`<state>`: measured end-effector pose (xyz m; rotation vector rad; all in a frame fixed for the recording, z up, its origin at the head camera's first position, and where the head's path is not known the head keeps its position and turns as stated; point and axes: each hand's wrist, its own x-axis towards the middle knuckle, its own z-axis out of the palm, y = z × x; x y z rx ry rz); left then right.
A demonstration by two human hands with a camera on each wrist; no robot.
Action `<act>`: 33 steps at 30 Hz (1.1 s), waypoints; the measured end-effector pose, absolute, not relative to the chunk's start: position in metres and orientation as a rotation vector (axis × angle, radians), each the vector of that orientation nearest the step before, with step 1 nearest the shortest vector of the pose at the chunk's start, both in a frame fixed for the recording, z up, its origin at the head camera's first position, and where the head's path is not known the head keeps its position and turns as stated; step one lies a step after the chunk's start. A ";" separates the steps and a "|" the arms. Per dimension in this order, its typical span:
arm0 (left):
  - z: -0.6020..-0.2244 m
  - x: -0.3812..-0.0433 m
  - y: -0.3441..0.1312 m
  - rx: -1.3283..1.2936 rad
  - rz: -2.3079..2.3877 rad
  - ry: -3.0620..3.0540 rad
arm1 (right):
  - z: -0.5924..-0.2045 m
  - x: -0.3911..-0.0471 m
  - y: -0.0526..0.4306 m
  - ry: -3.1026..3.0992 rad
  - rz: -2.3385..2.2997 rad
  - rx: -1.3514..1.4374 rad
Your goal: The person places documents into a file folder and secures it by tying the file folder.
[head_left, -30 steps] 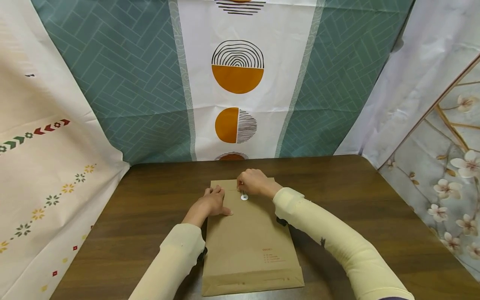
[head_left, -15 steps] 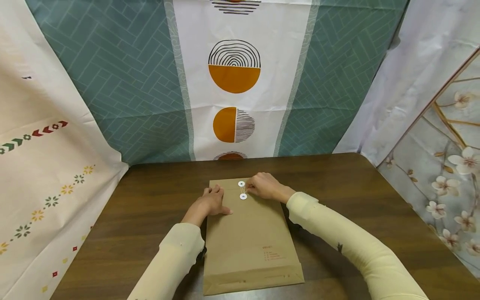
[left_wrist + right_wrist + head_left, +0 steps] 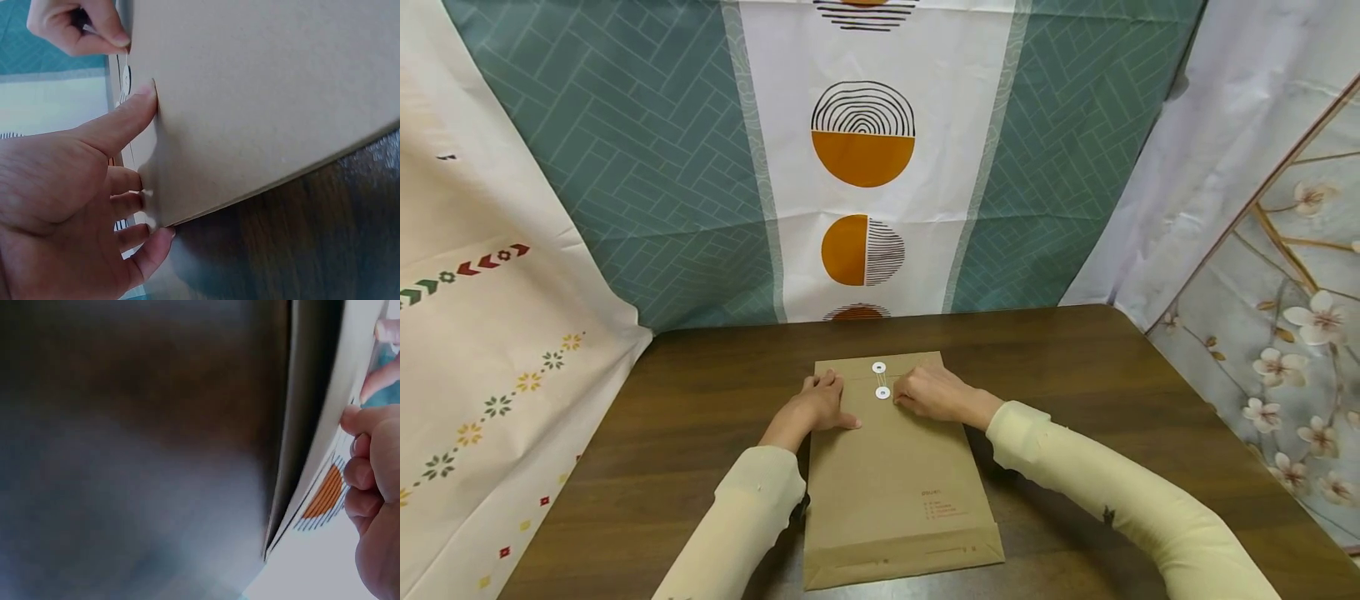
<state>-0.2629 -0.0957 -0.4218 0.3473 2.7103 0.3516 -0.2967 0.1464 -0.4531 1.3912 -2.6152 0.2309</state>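
Observation:
A brown kraft paper document envelope (image 3: 891, 475) lies flat, with two white button discs near its far end. String runs between the upper disc (image 3: 879, 367) and the lower disc (image 3: 882, 392). My left hand (image 3: 812, 408) rests on the envelope's left side, thumb stretched over the paper and fingers spread near its edge. Just right of the lower disc, my right hand (image 3: 934, 394) has its fingers curled. In the left wrist view, its thumb and forefinger pinch a thin white string (image 3: 127, 59) that leads to a disc (image 3: 127, 80).
The envelope sits on a dark brown wooden table (image 3: 1075, 400). Behind the table hangs a green and white patterned cloth (image 3: 700, 208). Cream cloth (image 3: 512, 333) hangs at the left, and a floral cloth (image 3: 1300, 375) at the right.
My right hand has gone from over the upper disc, round to the right and nearer, beside the lower disc. Both discs now show. My left hand stays in place on the envelope.

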 end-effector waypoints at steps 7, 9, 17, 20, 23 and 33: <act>-0.421 -0.262 -0.093 0.348 0.343 2.710 | -0.453 -0.277 0.145 -2.622 0.221 1.360; -0.421 -0.262 -0.093 0.341 0.335 2.713 | -0.452 -0.271 0.143 -2.627 0.230 1.371; -0.419 -0.264 -0.094 0.357 0.320 2.722 | -0.455 -0.256 0.135 -2.587 0.239 1.437; -0.418 -0.266 -0.095 0.374 0.322 2.718 | -0.453 -0.250 0.133 -2.595 0.317 1.480; -0.418 -0.269 -0.098 0.385 0.361 2.720 | -0.450 -0.247 0.138 -2.619 0.400 1.488; -0.419 -0.273 -0.121 0.481 0.547 2.746 | -0.452 -0.252 0.191 -2.661 0.536 1.244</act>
